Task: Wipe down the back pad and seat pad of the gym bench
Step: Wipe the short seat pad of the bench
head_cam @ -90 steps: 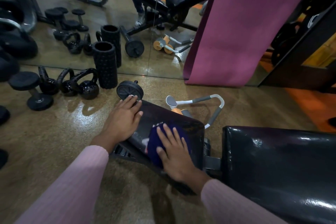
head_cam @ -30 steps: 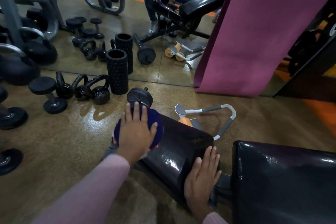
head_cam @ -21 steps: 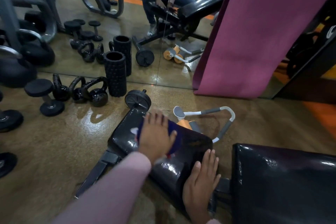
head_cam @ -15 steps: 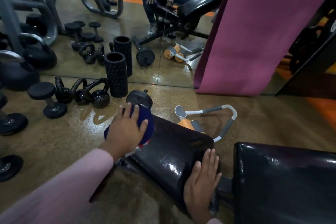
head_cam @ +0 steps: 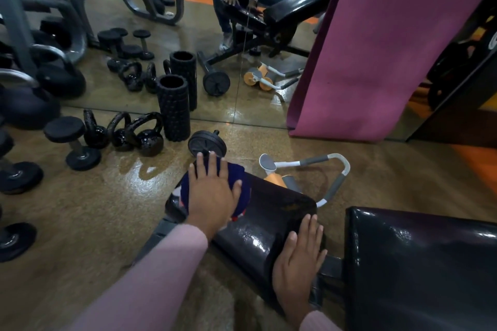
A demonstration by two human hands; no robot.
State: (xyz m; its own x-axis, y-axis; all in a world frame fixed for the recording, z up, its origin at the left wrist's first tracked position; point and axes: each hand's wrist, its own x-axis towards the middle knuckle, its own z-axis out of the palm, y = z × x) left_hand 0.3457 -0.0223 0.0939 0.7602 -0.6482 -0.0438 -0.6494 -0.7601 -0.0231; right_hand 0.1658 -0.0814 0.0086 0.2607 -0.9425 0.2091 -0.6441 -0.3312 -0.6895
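The black glossy seat pad (head_cam: 266, 217) of the gym bench lies low in the middle. The larger black back pad (head_cam: 419, 263) fills the lower right. My left hand (head_cam: 212, 193) presses flat on a dark blue cloth (head_cam: 243, 183) at the far end of the seat pad, fingers spread. My right hand (head_cam: 298, 258) rests flat on the near right corner of the seat pad, holding nothing. Most of the cloth is hidden under my left palm.
A weight plate (head_cam: 207, 144) and an orange-grey ab roller (head_cam: 304, 172) lie just beyond the seat. Kettlebells (head_cam: 145, 134), a dumbbell (head_cam: 72, 142) and a foam roller (head_cam: 173, 107) stand left. A mirror and a leaning pink mat (head_cam: 376, 48) are ahead.
Three seconds ago my right hand wiped with the cloth; now my left holds it. Over the last second the left hand swept back and forth across the far end of the seat pad.
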